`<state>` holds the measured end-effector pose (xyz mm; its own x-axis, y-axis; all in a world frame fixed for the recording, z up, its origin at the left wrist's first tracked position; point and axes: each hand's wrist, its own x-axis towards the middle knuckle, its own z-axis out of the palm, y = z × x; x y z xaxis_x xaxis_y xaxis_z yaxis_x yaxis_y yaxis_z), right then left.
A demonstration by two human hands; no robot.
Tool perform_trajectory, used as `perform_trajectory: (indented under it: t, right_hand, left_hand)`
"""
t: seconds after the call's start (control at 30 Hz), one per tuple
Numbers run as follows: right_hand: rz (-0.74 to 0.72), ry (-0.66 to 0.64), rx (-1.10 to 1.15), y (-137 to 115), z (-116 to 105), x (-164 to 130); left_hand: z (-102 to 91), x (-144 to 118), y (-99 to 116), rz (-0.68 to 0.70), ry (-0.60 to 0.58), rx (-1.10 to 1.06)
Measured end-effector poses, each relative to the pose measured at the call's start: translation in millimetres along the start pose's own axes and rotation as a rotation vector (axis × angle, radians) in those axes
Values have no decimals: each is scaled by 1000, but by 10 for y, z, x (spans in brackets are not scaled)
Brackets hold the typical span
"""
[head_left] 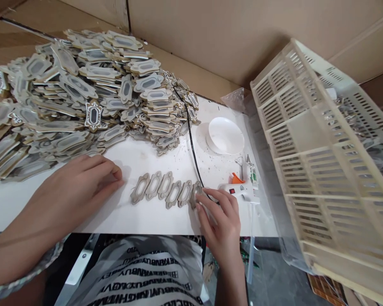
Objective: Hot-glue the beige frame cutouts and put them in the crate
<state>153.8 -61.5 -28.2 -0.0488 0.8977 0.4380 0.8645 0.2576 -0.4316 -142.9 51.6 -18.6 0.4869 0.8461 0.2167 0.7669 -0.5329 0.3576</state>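
Observation:
Small grey-beige ornate frames (153, 185) with scalloped ends and oblong centres lie in a slanting row on the white tabletop (115, 214). At the row's right end, my right hand (221, 216) has thumb and fingers on the last frame (196, 193), partly covering it. My left hand (79, 187) is over the table left of the row, fingers curled and thumb close to the index finger; no object shows in them. Behind it rises a large heap of similar frames (92, 85), some showing a white-patterned face.
A white bowl (226, 136) stands behind the row. On the right are a white glue gun (244, 192) and an orange piece (237, 178). A black cord (191, 140) crosses the table. A tall cream plastic crate (306, 140) borders the right side; cardboard walls (210, 38) stand behind.

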Motion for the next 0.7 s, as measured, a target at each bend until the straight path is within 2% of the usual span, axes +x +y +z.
perform_trajectory:
  t: [0.17, 0.33, 0.5, 0.6, 0.7]
  right_hand:
    - [-23, 19, 8, 7, 14, 14]
    - [2, 106, 227, -213, 53, 109]
    - [98, 99, 623, -507, 136, 211]
    - [174, 79, 724, -590, 184, 221]
    - [204, 78, 746, -589, 190, 199]
  left_hand:
    - [-94, -28, 26, 32, 57, -26]
    - [-150, -84, 270, -19, 127, -176]
    - [-107, -110, 576, 35, 53, -363]
    - [-80, -115, 677, 3, 6, -400]
    - [-57, -127, 710, 28, -11, -413]
